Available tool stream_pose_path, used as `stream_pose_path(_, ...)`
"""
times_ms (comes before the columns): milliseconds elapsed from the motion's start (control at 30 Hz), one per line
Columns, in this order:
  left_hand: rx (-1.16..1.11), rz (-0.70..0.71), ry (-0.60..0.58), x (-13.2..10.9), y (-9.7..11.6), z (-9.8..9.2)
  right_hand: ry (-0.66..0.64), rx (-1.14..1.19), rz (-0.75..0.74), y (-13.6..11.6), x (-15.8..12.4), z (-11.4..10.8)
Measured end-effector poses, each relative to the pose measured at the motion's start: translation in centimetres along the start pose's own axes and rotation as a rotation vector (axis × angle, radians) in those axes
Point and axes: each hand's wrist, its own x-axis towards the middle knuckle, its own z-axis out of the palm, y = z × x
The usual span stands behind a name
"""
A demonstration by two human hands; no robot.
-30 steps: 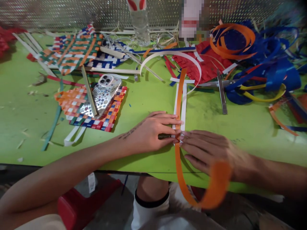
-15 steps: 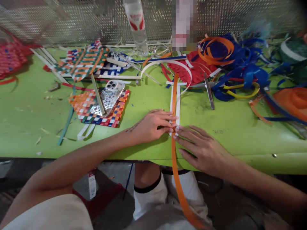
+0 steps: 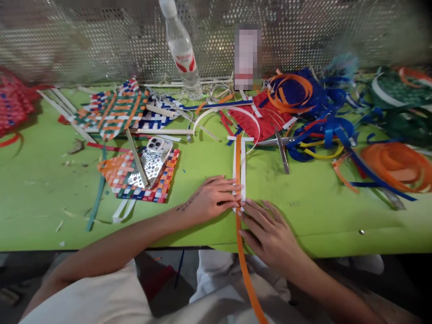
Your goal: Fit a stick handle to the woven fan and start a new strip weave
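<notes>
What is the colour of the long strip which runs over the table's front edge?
The long strip is orange, seen best in the head view.

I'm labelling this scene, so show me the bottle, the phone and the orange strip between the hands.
Bottle [image 3: 184, 62]: head view, on its label.
Phone [image 3: 154, 162]: head view, on its patterned back.
Orange strip [image 3: 242, 256]: head view, on its lower stretch.

Two hands [image 3: 216, 198] [image 3: 270, 236], one clear bottle [image 3: 182, 51]

Tabletop [image 3: 199, 159] lime green. Centre: plain orange strip [image 3: 238, 162], white strips [image 3: 243, 168]. Left of frame: woven piece [image 3: 170, 173] checked orange, white, blue, red; star-patterned phone case [image 3: 157, 163]; right: blue strips [image 3: 339, 128], orange coil [image 3: 391, 157].
</notes>
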Motion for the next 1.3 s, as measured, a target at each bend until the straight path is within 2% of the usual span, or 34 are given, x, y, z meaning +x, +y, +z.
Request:
stream_pose_path(100, 0.012, 0.007, -0.011, 0.1, -0.1, -0.1, 0.033, -0.016, 0.045, -0.2, 0.0, 0.1)
stream_pose_path(367, 0.001, 0.012, 0.004, 0.8, -0.2, -0.1, 0.165, -0.128, 0.000, -0.9, 0.2, 1.2)
stream_pose_path(567, 0.035, 0.042, -0.009, 0.9, -0.4, -0.1, 0.178, -0.180, 0.015, -1.5, -0.1, 1.6)
stream_pose_path(767, 0.027, 0.106, 0.001, 1.0, -1.2, 0.3, 0.186, -0.170, -0.004, -1.0, -0.2, 1.7)
stream_pose_path(900, -0.011, 0.164, 0.035, 1.1, -1.6, 0.5, 0.158, -0.152, 0.019, -1.2, -0.2, 1.5)
stream_pose_path(1000, 0.007, 0.214, 0.017, 1.2, -1.6, 0.4, 0.153, -0.153, 0.028, -1.4, -0.2, 1.3)
stream_pose_path(1167, 0.116, 0.191, 0.057, 1.1, -0.9, -0.1, 0.150, -0.165, 0.042, -1.5, -0.2, 1.5)
stream_pose_path(1300, 0.076, 0.197, 0.019, 1.1, -1.0, 0.0, 0.151, -0.153, 0.055, -1.6, -0.2, 1.6)
